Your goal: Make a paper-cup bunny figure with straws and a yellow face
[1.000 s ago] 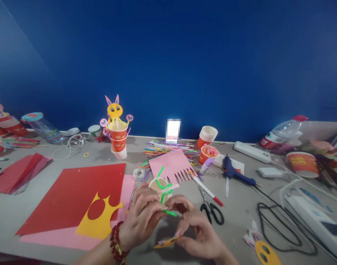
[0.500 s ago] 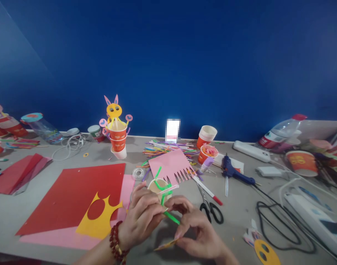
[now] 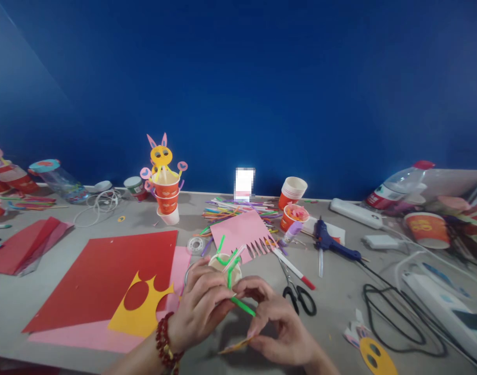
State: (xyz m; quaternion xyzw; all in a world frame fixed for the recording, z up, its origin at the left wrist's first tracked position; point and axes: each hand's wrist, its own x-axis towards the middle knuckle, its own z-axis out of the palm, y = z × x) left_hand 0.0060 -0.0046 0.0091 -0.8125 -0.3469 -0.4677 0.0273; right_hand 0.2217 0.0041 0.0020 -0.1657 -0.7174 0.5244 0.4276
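Note:
In front of a white-rimmed paper cup (image 3: 236, 270), my left hand (image 3: 203, 298) is closed around green pipe cleaners (image 3: 243, 306), with its fingertips meeting those of my right hand. My right hand (image 3: 275, 317) pinches a thin yellow paper piece (image 3: 235, 346) between thumb and finger, seen nearly edge-on; its upper fingers touch the green stem. Bent green ends and a pale pink-white strip stick up over the cup. Part of the cup is hidden behind my left hand.
Red paper (image 3: 105, 281) and cut yellow paper (image 3: 140, 307) lie left. Scissors (image 3: 299, 299), a red-capped marker (image 3: 295, 268) and a blue glue gun (image 3: 332, 242) are right. Behind stand a rabbit-topped cup stack (image 3: 167, 192) and fringed pink paper (image 3: 240, 234). A yellow cut-out (image 3: 375, 357) lies near right.
The upper green pipe cleaners and the pink-white strip have tilted more upright over the cup. Both hands have stayed almost in place.

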